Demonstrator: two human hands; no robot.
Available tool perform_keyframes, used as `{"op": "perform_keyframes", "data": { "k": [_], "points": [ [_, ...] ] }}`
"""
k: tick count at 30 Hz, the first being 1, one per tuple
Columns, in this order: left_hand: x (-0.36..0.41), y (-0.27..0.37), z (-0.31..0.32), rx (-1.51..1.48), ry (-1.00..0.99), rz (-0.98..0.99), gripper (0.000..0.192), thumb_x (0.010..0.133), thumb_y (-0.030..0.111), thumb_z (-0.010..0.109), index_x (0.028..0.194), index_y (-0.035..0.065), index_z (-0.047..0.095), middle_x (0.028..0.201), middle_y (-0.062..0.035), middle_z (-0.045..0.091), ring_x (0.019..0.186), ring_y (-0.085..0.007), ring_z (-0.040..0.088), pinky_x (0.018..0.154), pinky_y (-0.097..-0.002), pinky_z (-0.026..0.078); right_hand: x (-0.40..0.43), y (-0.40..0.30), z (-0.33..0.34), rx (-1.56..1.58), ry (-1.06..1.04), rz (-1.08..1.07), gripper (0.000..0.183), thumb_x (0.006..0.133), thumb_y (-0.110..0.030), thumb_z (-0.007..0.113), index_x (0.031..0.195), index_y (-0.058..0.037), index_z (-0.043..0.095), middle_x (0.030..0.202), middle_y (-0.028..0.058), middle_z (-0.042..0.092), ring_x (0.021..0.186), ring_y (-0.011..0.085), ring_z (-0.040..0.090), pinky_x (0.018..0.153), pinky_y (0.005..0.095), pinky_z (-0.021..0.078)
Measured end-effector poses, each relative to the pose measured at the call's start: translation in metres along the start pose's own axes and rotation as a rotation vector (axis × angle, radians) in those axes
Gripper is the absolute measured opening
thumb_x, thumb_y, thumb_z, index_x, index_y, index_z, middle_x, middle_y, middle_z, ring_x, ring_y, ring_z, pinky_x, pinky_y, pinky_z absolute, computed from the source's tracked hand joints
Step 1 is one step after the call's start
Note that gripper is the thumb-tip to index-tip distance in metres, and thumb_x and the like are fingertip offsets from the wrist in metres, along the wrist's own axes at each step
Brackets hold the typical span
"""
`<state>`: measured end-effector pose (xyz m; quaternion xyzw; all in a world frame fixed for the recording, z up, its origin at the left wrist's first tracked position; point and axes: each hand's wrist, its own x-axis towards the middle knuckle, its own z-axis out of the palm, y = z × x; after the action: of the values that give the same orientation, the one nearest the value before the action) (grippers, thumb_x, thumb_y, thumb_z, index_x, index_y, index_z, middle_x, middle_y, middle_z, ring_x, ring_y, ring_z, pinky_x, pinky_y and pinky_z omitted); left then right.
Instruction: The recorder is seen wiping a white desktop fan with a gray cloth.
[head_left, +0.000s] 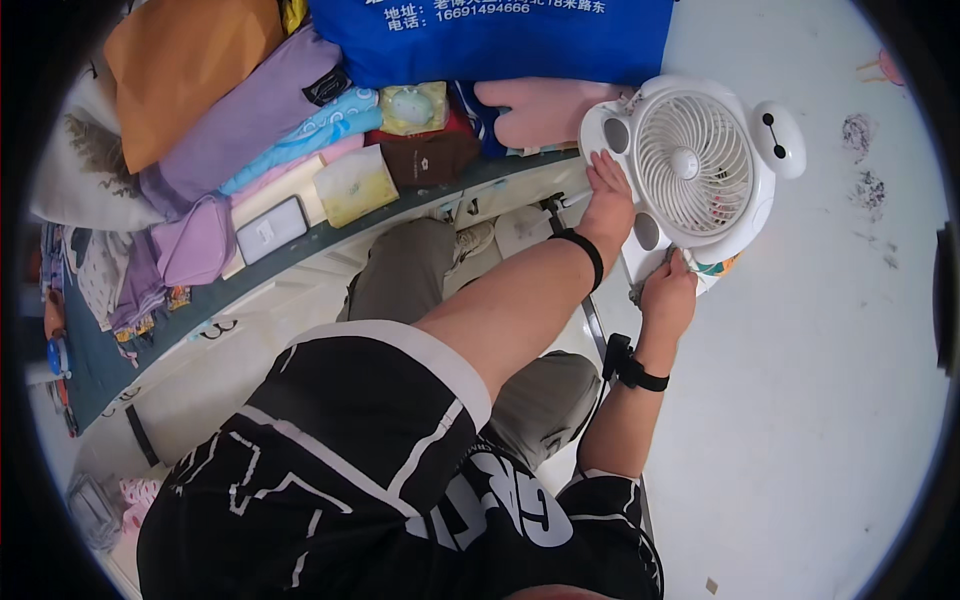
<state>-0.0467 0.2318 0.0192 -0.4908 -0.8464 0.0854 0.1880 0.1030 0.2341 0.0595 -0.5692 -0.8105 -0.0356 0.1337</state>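
A white plastic electric fan (686, 161) with a round spiral grille faces up at me over a white surface. Its small white oval head (778, 140) has two black dots joined by a line. My left hand (611, 191) lies with fingers extended on the fan's base, between two grey round pads; its thumb is not clearly visible. Closed at the base's lower edge, my right hand (670, 294) has a small grey-green piece of material (637, 292) showing beside it, perhaps cloth. What its fingers grip is mostly hidden. A green and orange patch (724, 265) shows beneath the fan's rim.
Right of me spreads the white surface (780, 405), with dark smudges. A dark green-topped counter (195, 300) curves along the left, bearing a phone (271, 230), a tissue pack (355, 186), a lilac pouch (196, 241) and folded fabrics. Behind is a blue bag (495, 45) with writing.
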Motion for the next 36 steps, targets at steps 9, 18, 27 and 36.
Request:
{"op": "perform_keyframes", "data": {
  "k": [9, 18, 27, 36],
  "points": [
    [0.001, 0.000, 0.005, -0.027, -0.007, -0.007, 0.060, 0.097, 0.022, 0.049, 0.145, -0.0154, 0.045, 0.144, -0.0455, 0.044, 0.130, -0.0636, 0.047, 0.102, -0.0626, 0.048, -0.042, -0.013, -0.012, -0.010, -0.057, -0.054, 0.039, 0.098, -0.025, 0.055, 0.135, -0.0167, 0.065, 0.104, 0.0208, 0.065, 0.086, 0.0400, 0.070, 0.072, 0.0504, 0.0572],
    [0.002, 0.003, 0.004, 0.002, -0.010, 0.001, 0.060, 0.097, 0.021, 0.049, 0.145, -0.0140, 0.046, 0.145, -0.0456, 0.042, 0.131, -0.0635, 0.045, 0.104, -0.0633, 0.046, -0.015, 0.010, -0.012, 0.029, -0.042, -0.135, 0.035, 0.099, -0.024, 0.055, 0.131, -0.0159, 0.069, 0.097, 0.0201, 0.067, 0.083, 0.0403, 0.070, 0.071, 0.0503, 0.0570],
    [-0.004, -0.002, 0.004, 0.031, -0.036, 0.027, 0.061, 0.097, 0.021, 0.049, 0.145, -0.0152, 0.045, 0.145, -0.0454, 0.042, 0.132, -0.0629, 0.045, 0.105, -0.0620, 0.046, -0.017, -0.011, -0.008, -0.088, -0.034, -0.032, 0.036, 0.101, -0.025, 0.051, 0.132, -0.0163, 0.067, 0.109, 0.0205, 0.065, 0.086, 0.0394, 0.071, 0.072, 0.0505, 0.0584],
    [0.006, -0.002, 0.016, 0.015, 0.048, -0.071, 0.062, 0.095, 0.021, 0.050, 0.143, -0.0179, 0.045, 0.146, -0.0426, 0.044, 0.132, -0.0573, 0.049, 0.104, -0.0621, 0.047, -0.019, -0.010, -0.014, 0.080, -0.076, -0.050, 0.034, 0.098, -0.027, 0.053, 0.126, -0.0199, 0.071, 0.104, 0.0223, 0.069, 0.091, 0.0411, 0.070, 0.075, 0.0522, 0.0571]
  ]
}}
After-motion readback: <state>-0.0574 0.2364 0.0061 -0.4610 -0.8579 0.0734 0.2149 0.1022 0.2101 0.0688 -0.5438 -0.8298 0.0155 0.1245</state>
